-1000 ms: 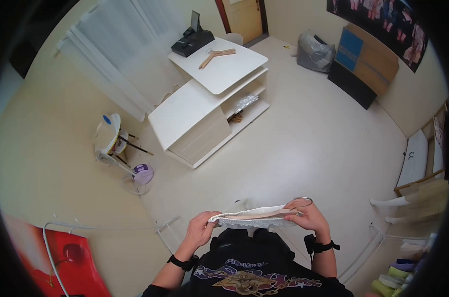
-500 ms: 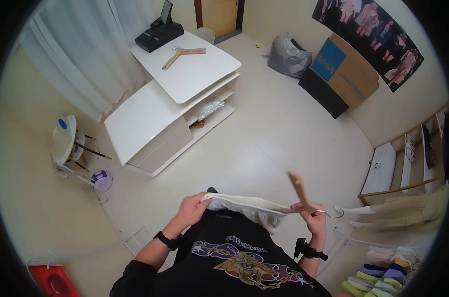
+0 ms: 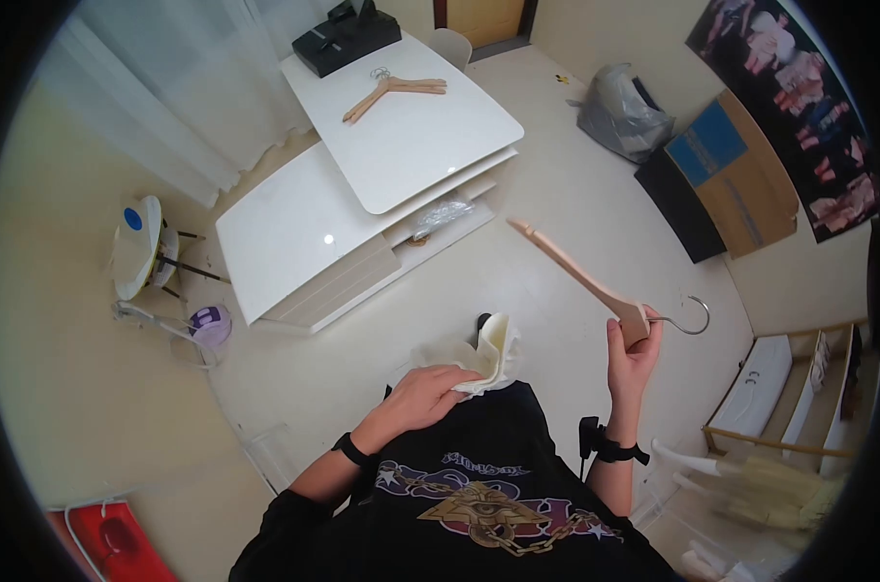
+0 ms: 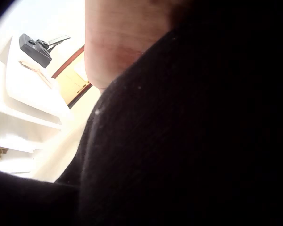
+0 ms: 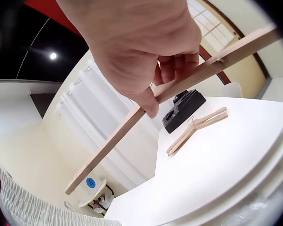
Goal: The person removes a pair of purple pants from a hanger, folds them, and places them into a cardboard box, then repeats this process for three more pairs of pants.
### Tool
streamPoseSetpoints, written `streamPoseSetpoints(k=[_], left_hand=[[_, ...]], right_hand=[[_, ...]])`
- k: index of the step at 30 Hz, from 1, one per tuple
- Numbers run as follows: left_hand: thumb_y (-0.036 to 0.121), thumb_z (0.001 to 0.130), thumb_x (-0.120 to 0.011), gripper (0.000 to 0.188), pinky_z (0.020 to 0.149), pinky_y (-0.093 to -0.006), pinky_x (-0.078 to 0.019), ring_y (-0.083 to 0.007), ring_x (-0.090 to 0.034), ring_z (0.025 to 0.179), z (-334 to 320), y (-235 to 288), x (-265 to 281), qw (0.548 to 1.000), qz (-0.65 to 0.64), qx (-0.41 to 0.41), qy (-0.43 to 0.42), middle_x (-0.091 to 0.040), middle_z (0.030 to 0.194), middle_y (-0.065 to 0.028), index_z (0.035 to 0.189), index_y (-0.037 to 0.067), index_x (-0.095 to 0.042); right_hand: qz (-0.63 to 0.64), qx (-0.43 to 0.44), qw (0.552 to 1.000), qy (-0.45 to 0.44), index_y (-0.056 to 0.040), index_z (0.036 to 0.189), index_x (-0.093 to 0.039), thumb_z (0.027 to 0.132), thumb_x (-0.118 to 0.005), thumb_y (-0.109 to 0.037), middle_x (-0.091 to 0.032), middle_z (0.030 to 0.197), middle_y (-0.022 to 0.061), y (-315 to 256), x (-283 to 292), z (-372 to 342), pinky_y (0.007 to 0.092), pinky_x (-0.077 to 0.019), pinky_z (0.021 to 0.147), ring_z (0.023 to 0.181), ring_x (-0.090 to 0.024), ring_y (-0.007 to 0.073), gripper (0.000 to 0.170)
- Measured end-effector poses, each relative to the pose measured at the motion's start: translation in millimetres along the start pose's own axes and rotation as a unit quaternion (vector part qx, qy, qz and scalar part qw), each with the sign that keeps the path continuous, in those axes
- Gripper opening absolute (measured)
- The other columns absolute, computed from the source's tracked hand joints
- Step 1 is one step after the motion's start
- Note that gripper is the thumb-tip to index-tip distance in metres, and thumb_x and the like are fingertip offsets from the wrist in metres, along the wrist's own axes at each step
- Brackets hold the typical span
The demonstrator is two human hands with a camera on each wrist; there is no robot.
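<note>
Up on the right went the eye at once, for there the right hand had a wooden hanger firmly pinched, thumb to one side of the bar and fingers to the other, close by the middle! The hanger stood tilted in mid-air, one arm aimed at the far left, its metal hook curling out to the right. And over on the near left, the left hand held the white garment in front of the black shirt, its fingers closed on the gathered rim, the thumb hidden from the head view. The garment hung bunched, its pale mouth turned up, well apart from the hanger! Past them both, on the far worktop, lay more wooden hangers, piled hooks together, with a black machine just beyond on the left. A clear plastic package sat on the shelf below. Across to the far right, a grey bag slumped on the floor near a cardboard box, and away on the left a purple appliance stood near a white stool.
</note>
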State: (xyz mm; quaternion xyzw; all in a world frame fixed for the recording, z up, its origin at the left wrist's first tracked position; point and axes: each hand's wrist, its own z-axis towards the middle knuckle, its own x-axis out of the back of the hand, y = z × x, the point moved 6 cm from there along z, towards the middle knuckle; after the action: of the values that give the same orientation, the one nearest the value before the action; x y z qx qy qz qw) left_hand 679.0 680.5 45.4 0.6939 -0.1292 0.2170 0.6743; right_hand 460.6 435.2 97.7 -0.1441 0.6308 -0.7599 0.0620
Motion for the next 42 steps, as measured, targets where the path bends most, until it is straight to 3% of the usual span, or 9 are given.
streamPoseSetpoints(k=[1, 7, 9, 11, 18, 19, 23, 31, 42], left_hand=[[0.011, 0.098, -0.065, 0.036, 0.084, -0.0464, -0.0569, -0.0374, -0.071, 0.097, 11, -2, 7, 1.000, 0.017, -0.003, 0.024, -0.074, 0.107, -0.0136, 0.134, 0.011, -0.069], [0.012, 0.098, -0.065, 0.032, 0.086, -0.0464, -0.0576, -0.0382, -0.071, 0.097, 75, 1, 54, 0.990, 0.057, 0.074, 0.102, -0.074, 0.108, -0.0142, 0.130, 0.008, -0.069], [0.010, 0.098, -0.065, 0.031, 0.084, -0.0443, -0.0579, -0.0377, -0.071, 0.095, 84, 4, 71, 0.978, 0.058, 0.092, 0.175, -0.074, 0.107, -0.0141, 0.128, 0.008, -0.071], [0.009, 0.098, -0.065, 0.030, 0.084, -0.0434, -0.0581, -0.0374, -0.072, 0.095, 89, 0, 79, 0.969, 0.052, 0.121, 0.207, -0.074, 0.108, -0.0141, 0.127, 0.007, -0.071], [0.005, 0.097, -0.065, 0.027, 0.086, -0.0388, -0.0582, -0.0356, -0.074, 0.095, 98, -29, 111, 0.926, 0.013, 0.201, 0.318, -0.075, 0.107, -0.0172, 0.123, 0.003, -0.072], [0.005, 0.097, -0.067, 0.027, 0.080, -0.0378, -0.0578, -0.0340, -0.073, 0.086, 101, -38, 119, 0.921, 0.018, 0.180, 0.346, -0.074, 0.100, -0.0164, 0.122, 0.004, -0.073], [0.009, 0.094, -0.072, 0.028, 0.068, -0.0399, -0.0562, -0.0346, -0.070, 0.075, 113, -67, 149, 0.906, 0.029, 0.200, 0.372, -0.072, 0.094, -0.0137, 0.122, 0.008, -0.074], [0.010, 0.096, -0.072, 0.026, 0.069, -0.0398, -0.0562, -0.0347, -0.069, 0.075, 140, -89, 196, 0.888, 0.015, 0.233, 0.396, -0.071, 0.093, -0.0140, 0.122, 0.007, -0.074], [0.007, 0.100, -0.069, 0.024, 0.076, -0.0351, -0.0563, -0.0304, -0.071, 0.081, 201, -120, 250, 0.796, -0.088, 0.371, 0.470, -0.072, 0.095, -0.0152, 0.123, 0.003, -0.073]], right_hand=[[-0.033, 0.018, 0.999, 0.035, -0.0042, 0.131, -0.050, 0.096, -0.075, 0.004, -0.064, 0.101, 0.0048, 11, -5, 22, 0.0227, -0.0497, 0.073, 0.088, -0.060, 0.0083, 0.043], [-0.107, 0.055, 0.991, -0.060, -0.0013, 0.128, -0.054, 0.095, -0.079, 0.000, -0.064, 0.106, 0.0064, 63, -43, 141, 0.0233, -0.0499, 0.067, 0.084, -0.060, 0.0080, 0.041], [-0.140, 0.048, 0.983, -0.105, 0.0000, 0.127, -0.056, 0.093, -0.080, 0.001, -0.064, 0.106, 0.0065, 66, -69, 173, 0.0236, -0.0508, 0.067, 0.084, -0.061, 0.0088, 0.041], [-0.147, 0.123, 0.973, -0.132, 0.0015, 0.126, -0.063, 0.089, -0.084, 0.001, -0.063, 0.107, 0.0064, 46, -107, 207, 0.0251, -0.0540, 0.068, 0.086, -0.063, 0.0120, 0.042], [-0.140, 0.170, 0.944, -0.245, 0.0020, 0.123, -0.070, 0.080, -0.089, -0.002, -0.063, 0.104, 0.0102, 84, -245, 280, 0.0338, -0.0574, 0.071, 0.087, -0.064, 0.0229, 0.047], [-0.172, 0.157, 0.935, -0.267, 0.0014, 0.123, -0.071, 0.079, -0.090, -0.006, -0.064, 0.100, 0.0121, 86, -267, 286, 0.0372, -0.0575, 0.074, 0.087, -0.065, 0.0273, 0.048], [-0.216, 0.186, 0.906, -0.312, 0.0008, 0.123, -0.071, 0.079, -0.090, -0.009, -0.066, 0.100, 0.0134, 86, -340, 304, 0.0405, -0.0570, 0.080, 0.092, -0.066, 0.0314, 0.049], [-0.270, 0.240, 0.865, -0.348, -0.0049, 0.123, -0.073, 0.079, -0.090, -0.013, -0.068, 0.101, 0.0119, 71, -465, 368, 0.0445, -0.0551, 0.087, 0.100, -0.064, 0.0341, 0.047], [-0.318, 0.219, 0.831, -0.401, -0.0111, 0.122, -0.073, 0.079, -0.090, -0.014, -0.071, 0.113, 0.0152, 177, -690, 513, 0.0476, -0.0602, 0.087, 0.105, -0.071, 0.0394, 0.046]])
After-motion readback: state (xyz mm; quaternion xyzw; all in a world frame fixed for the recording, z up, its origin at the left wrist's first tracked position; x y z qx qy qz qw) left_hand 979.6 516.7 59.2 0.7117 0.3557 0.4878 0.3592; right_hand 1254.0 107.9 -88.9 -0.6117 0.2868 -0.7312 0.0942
